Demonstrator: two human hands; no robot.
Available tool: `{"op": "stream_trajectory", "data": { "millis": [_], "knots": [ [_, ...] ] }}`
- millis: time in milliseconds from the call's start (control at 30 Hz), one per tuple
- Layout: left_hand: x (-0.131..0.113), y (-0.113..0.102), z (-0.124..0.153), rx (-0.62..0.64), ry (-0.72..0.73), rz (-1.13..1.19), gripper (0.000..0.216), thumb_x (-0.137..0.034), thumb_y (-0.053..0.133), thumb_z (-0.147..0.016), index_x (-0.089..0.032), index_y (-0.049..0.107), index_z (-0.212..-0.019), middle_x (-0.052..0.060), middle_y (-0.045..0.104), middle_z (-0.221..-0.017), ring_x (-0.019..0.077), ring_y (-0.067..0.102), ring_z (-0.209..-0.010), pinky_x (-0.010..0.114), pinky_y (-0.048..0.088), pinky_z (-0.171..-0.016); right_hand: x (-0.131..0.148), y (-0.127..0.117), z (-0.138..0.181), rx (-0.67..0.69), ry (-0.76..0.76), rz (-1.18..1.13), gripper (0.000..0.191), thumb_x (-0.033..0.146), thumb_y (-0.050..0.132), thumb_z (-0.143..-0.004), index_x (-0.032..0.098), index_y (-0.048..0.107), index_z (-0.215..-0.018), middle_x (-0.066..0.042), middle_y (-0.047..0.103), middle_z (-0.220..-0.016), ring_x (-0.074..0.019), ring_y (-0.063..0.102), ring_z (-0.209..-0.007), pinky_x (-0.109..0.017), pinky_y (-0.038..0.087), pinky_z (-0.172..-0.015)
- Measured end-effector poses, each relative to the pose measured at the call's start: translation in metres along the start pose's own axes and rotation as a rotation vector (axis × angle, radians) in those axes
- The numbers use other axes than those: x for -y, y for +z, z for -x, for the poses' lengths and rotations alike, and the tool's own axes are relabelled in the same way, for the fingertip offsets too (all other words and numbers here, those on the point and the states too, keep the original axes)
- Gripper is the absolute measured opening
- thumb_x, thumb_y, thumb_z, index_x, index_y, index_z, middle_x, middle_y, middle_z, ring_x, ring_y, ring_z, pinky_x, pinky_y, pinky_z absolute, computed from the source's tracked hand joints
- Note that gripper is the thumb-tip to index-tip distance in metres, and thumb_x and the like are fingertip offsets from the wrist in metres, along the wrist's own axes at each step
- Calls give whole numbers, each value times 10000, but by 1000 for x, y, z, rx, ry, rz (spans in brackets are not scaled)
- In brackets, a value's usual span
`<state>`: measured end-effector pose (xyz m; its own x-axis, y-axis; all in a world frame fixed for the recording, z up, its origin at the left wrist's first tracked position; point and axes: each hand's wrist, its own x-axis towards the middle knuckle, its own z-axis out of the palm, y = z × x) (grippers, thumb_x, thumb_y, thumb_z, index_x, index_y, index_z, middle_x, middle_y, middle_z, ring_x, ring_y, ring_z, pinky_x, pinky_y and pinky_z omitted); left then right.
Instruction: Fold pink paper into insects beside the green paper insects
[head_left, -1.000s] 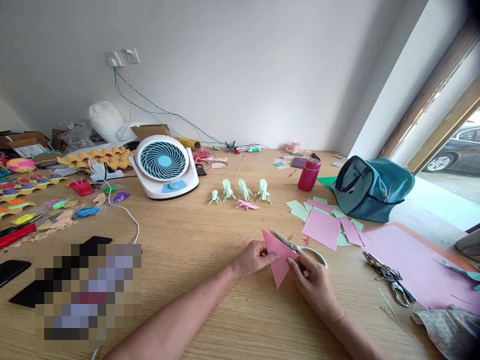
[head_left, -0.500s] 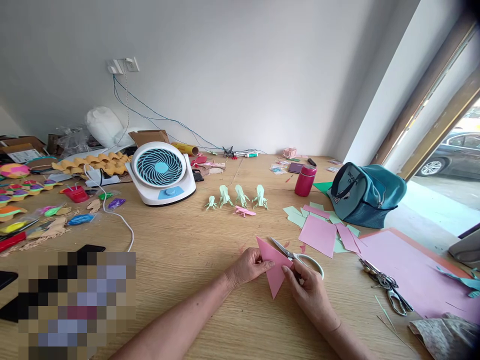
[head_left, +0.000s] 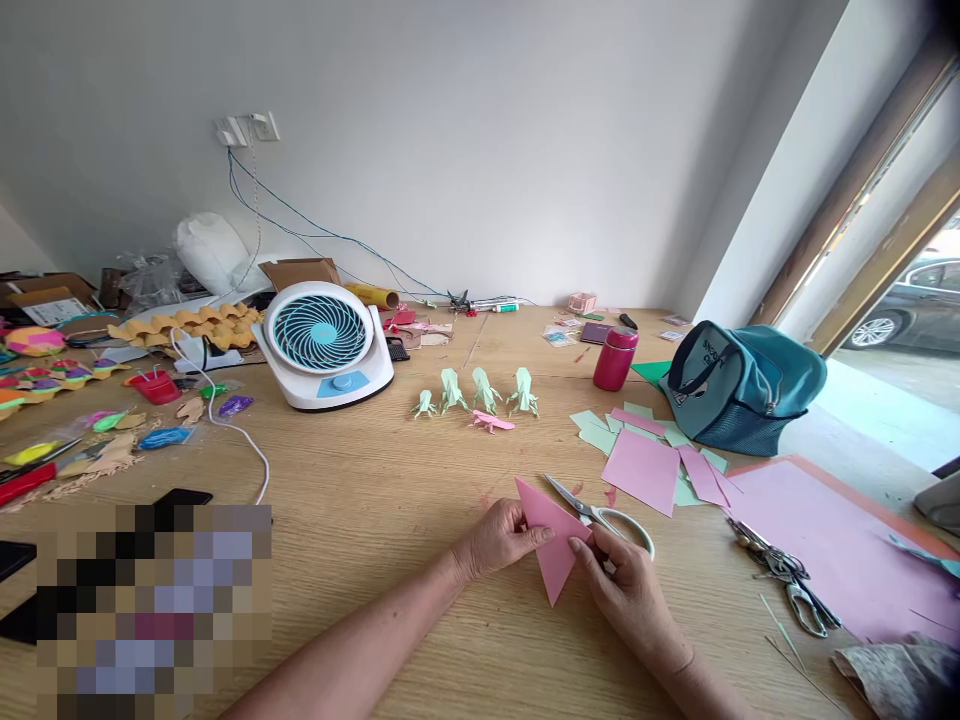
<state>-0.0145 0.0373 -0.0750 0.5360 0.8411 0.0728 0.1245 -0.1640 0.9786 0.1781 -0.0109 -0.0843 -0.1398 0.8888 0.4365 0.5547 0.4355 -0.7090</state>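
Note:
A folded pink paper triangle [head_left: 553, 540] lies flat near the front of the wooden table [head_left: 360, 470], one tip pointing toward me. My left hand [head_left: 499, 537] pinches its left edge with thumb and fingers closed. On the right edge, my right hand [head_left: 626, 590] presses down with curled fingers. White-handled scissors [head_left: 600, 512] lie just behind the paper, blades pointing left. Further back stand several folded light-green paper figures [head_left: 480, 392] and one pink figure [head_left: 491, 422].
A white and blue desk fan [head_left: 322, 345] stands at the back left with its white cable. Loose pink and green paper sheets [head_left: 645, 460], a red bottle [head_left: 615, 358], a teal bag [head_left: 739, 385] and metal keys [head_left: 787, 580] lie right. Colourful craft pieces crowd the left edge.
The hands and the pink triangle stay nearly as before; the fingers shift slightly along its edges. The view itself has bobbed a little.

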Motion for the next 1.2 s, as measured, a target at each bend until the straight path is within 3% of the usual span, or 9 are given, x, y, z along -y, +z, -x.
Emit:
{"op": "stream_trajectory", "data": {
  "millis": [500, 700, 1000, 1200],
  "knots": [
    [-2, 2, 0, -5, 1, 76, 426, -505, 699, -762, -84, 703, -830, 16, 596, -656, 140, 517, -656, 222, 376, -586, 0, -2, 0, -17, -29, 34, 373, 382, 499, -950, 229, 365, -638, 49, 392, -566, -127, 364, -516, -253, 297, -484],
    [0, -1, -6, -22, 25, 155, 445, -548, 666, -774, -103, 667, -761, -18, 504, -594, 101, 428, -576, 214, 328, -550, -1, -4, -1, -32, -33, 48, 371, 368, 488, -955, 235, 358, -634, 40, 417, -571, -128, 369, -508, -258, 270, -458],
    [2, -1, -7, -24, 42, 202, 410, -496, 696, -774, -87, 676, -791, 1, 542, -669, 104, 442, -634, 214, 337, -588, -1, -2, 1, -14, -42, 44, 368, 360, 501, -955, 237, 348, -644, 36, 411, -577, -133, 369, -520, -261, 288, -470],
    [-4, -1, -5, -22, 32, 179, 415, -503, 696, -767, -93, 649, -730, -33, 466, -603, 82, 380, -579, 208, 286, -547, -5, -5, 1, -18, -45, 61, 378, 354, 494, -955, 240, 324, -638, 39, 386, -571, -135, 356, -518, -265, 280, -469]
  ]
}}
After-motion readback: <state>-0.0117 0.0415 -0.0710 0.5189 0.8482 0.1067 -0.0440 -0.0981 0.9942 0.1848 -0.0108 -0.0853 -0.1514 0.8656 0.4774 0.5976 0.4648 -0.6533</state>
